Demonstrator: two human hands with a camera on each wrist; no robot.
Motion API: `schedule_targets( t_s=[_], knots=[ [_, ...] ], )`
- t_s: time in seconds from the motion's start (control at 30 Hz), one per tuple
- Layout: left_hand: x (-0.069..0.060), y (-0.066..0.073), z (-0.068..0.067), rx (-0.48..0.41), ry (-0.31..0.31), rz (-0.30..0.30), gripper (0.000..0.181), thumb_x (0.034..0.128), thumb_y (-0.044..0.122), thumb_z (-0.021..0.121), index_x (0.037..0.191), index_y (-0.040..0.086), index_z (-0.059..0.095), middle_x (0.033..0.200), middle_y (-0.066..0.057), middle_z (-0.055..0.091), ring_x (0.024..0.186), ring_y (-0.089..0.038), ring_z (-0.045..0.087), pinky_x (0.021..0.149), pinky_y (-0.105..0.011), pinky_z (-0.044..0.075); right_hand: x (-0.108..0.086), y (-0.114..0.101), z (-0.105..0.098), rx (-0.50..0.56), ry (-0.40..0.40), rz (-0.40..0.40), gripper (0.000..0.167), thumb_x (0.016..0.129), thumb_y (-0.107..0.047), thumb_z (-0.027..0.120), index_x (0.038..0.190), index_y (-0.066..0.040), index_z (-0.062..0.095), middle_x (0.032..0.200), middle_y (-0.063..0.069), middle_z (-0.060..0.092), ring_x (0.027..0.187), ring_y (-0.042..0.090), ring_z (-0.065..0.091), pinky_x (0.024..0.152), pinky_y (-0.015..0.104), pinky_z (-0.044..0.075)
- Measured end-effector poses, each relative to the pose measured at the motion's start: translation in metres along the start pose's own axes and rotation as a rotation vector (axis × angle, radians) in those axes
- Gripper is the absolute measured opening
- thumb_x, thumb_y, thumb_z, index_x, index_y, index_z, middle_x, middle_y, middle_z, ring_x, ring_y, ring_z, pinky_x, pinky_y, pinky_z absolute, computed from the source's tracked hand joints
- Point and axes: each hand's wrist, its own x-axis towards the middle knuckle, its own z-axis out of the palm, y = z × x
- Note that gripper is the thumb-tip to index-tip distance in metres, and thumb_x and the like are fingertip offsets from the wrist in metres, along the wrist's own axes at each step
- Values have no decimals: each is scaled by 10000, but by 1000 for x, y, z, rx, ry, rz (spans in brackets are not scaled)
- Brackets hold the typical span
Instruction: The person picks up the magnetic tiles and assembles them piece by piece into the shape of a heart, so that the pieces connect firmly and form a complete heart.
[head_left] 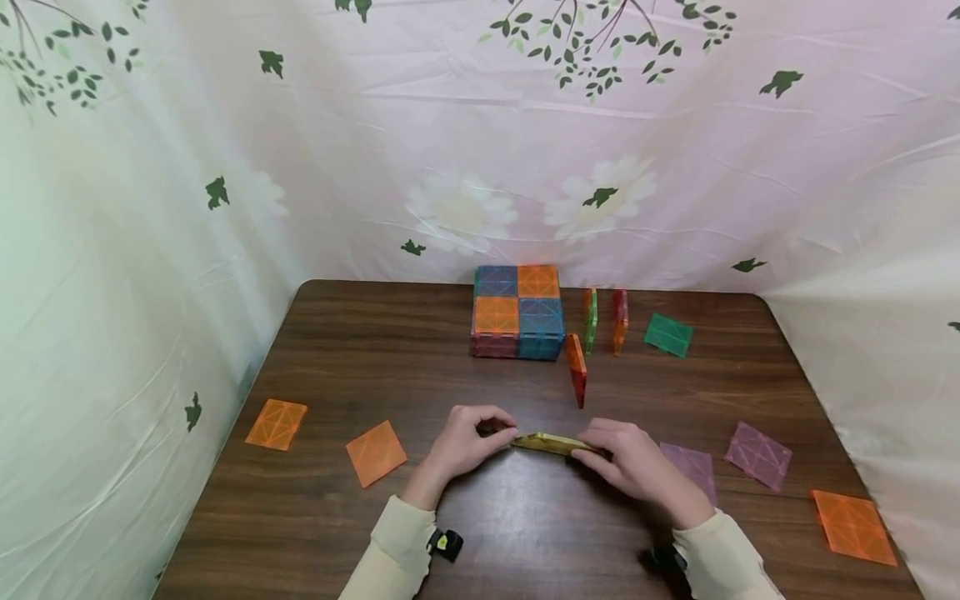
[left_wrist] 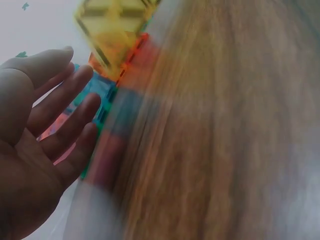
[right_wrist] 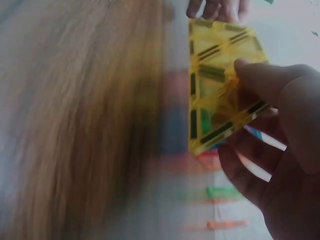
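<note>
Thumb and fingers of my right hand (head_left: 630,462) pinch a translucent yellow magnetic tile (head_left: 551,443) above the table, which the head view shows nearly edge-on. The right wrist view shows the tile's face (right_wrist: 220,85) with the thumb across it. My left hand (head_left: 468,442) is at the tile's other end, fingertips close to its edge; whether they touch it I cannot tell. Seen from the left wrist, that hand (left_wrist: 55,105) has loosely bent fingers with nothing between them. Beyond the hands stands a box-shaped block of blue, orange and red tiles (head_left: 497,315).
Upright tiles stand right of the block: orange-red (head_left: 577,371), green (head_left: 591,321) and red-orange (head_left: 620,323). Flat on the table lie a green tile (head_left: 668,335), purple tiles (head_left: 758,455) at right, and orange tiles (head_left: 377,453) on both sides. A cloth backdrop (head_left: 465,125) surrounds the table.
</note>
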Motion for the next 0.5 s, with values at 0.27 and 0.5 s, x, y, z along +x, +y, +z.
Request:
schedule_targets(
  t_s=[0.27, 0.5],
  knots=[
    [-6, -3, -8, 35, 56, -38, 83, 986, 185, 768, 1025, 127, 814, 940, 104, 766, 825, -41, 685, 769, -270, 581, -21, -3, -44, 73, 339, -22, 312, 761, 98, 861, 916, -159, 777, 887, -47, 722, 724, 35, 614, 601, 144, 473],
    [-11, -2, -10, 29, 65, -80, 50, 988, 216, 768, 1001, 194, 810, 915, 121, 755, 789, -49, 659, 730, -257, 560, -27, 3, -72, -91, 503, 183, 290, 779, 102, 850, 909, -148, 784, 828, -40, 690, 630, -9, 504, 536, 135, 411]
  ],
)
